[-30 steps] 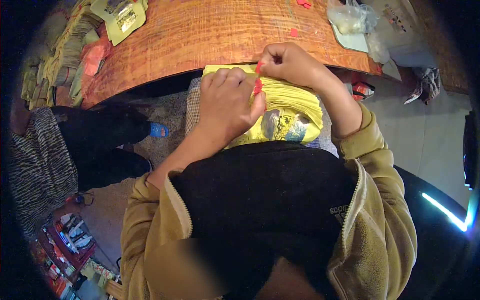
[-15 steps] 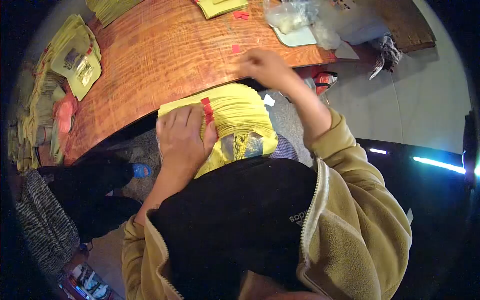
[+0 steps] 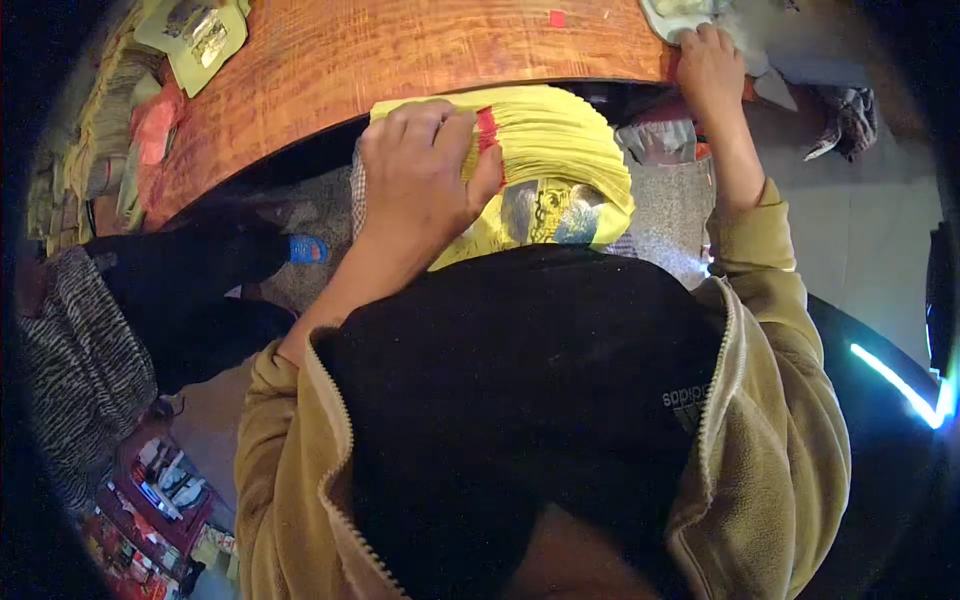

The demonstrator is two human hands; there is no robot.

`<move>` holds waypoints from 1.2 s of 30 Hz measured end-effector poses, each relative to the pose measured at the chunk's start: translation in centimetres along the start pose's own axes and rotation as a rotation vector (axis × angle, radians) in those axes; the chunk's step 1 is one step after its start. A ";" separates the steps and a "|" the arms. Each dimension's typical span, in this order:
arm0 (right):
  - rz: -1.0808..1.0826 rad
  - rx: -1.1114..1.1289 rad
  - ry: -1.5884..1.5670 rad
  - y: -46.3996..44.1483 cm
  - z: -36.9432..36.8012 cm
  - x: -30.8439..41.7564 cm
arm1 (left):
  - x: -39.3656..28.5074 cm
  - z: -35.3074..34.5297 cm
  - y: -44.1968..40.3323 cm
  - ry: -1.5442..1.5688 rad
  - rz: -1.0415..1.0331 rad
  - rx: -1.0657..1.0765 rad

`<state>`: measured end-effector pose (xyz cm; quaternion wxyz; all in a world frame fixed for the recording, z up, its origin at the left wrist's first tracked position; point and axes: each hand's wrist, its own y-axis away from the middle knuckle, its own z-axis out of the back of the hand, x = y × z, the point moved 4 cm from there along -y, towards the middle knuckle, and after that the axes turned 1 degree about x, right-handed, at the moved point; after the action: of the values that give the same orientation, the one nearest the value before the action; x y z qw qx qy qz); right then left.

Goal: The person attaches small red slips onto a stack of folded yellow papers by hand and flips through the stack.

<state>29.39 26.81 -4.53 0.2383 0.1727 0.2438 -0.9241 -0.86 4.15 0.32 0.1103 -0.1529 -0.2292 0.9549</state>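
Observation:
A thick stack of yellow paper sheets [image 3: 560, 135] rests on my lap against the table edge, its sheets fanned toward the right. Down its middle runs a line of small red pieces [image 3: 488, 130]. My left hand [image 3: 420, 180] lies over the left part of the stack, fingers curled on it and thumb beside the red pieces. Away to the right, my right hand [image 3: 712, 75] reaches to the table's edge, fingers bent down at a pale tray [image 3: 675, 22]; whether it holds anything is hidden under the fingers.
The wooden table [image 3: 400, 50] spans the top, with a red square [image 3: 557, 18] on it. Yellow paper [image 3: 205, 40], a red bag [image 3: 155, 130] and piled bundles [image 3: 105, 150] stand at left. Another person's legs and blue slipper [image 3: 307, 249] are at lower left.
My right hand has left the red pieces and moved right to the pale tray. My left hand stays on the stack. The camera view has shifted.

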 end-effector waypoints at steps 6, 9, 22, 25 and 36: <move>-0.094 0.007 -0.476 -0.5 2.5 2.7 | -0.5 0.3 -0.5 0.030 -0.013 0.047; 0.023 -0.168 -0.894 -1.2 4.8 7.9 | -0.6 0.4 -0.8 -0.006 0.005 0.089; 0.020 -0.089 -0.780 -5.9 3.6 10.9 | -0.5 0.2 -0.8 0.003 0.038 0.119; -0.029 -0.128 -0.571 -6.4 5.2 9.9 | -0.2 0.0 -0.6 0.001 0.055 0.099; 0.312 0.711 -1.398 -3.8 12.0 16.8 | -0.3 0.1 -0.4 0.024 -0.008 0.077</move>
<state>11.05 17.35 -0.62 0.3933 -0.3488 -0.2981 -0.7967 -0.59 4.38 0.69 0.1227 -0.1590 -0.1914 0.9607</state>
